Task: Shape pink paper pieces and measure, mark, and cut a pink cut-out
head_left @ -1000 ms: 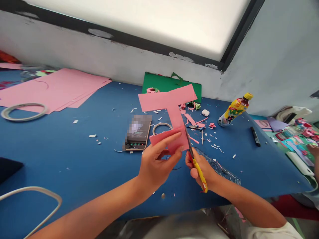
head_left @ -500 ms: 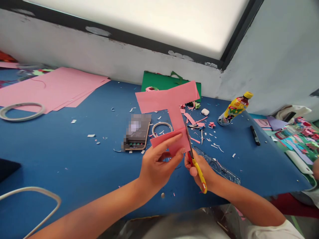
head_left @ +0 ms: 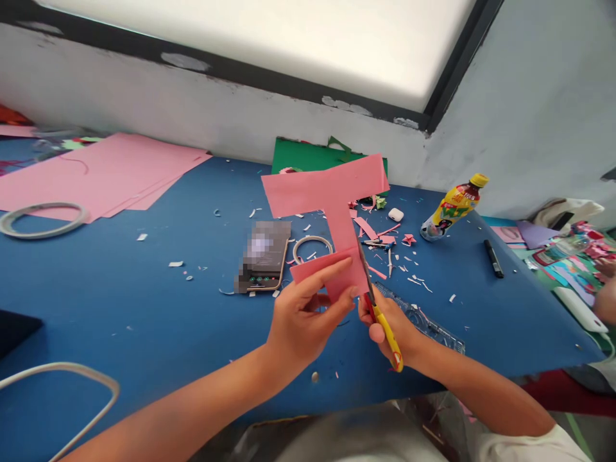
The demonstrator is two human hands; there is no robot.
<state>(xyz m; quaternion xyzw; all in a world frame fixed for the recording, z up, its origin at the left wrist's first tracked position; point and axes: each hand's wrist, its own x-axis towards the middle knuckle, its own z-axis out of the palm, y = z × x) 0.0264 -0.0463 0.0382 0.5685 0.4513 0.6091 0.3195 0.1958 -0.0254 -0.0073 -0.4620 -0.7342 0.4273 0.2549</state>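
Observation:
Between thumb and fingers, my left hand (head_left: pixel 305 314) pinches the lower part of a pink sheet of paper (head_left: pixel 341 221), which is cut into an I-like shape with wide ends. The sheet is held up above the table. My right hand (head_left: pixel 389 321) grips a pair of scissors (head_left: pixel 387 337) with yellow and red handles. Their blades point upward along the right edge of the paper, close to where the narrow strip meets the lower wide part. Part of the handles is hidden by my right fingers.
On the blue table (head_left: pixel 158 314) lie a phone (head_left: pixel 267 256), a tape ring (head_left: pixel 312 240), paper scraps, a clear ruler (head_left: pixel 433 327) and a black marker (head_left: pixel 493 258). A drink bottle (head_left: pixel 452 208) stands at right. Large pink sheets (head_left: pixel 110 170) lie left. Another person's hand (head_left: pixel 605 298) shows far right.
The upper right end of the pink paper has tilted slightly. Both hands keep nearly the same place, with the scissors still at the paper's right edge.

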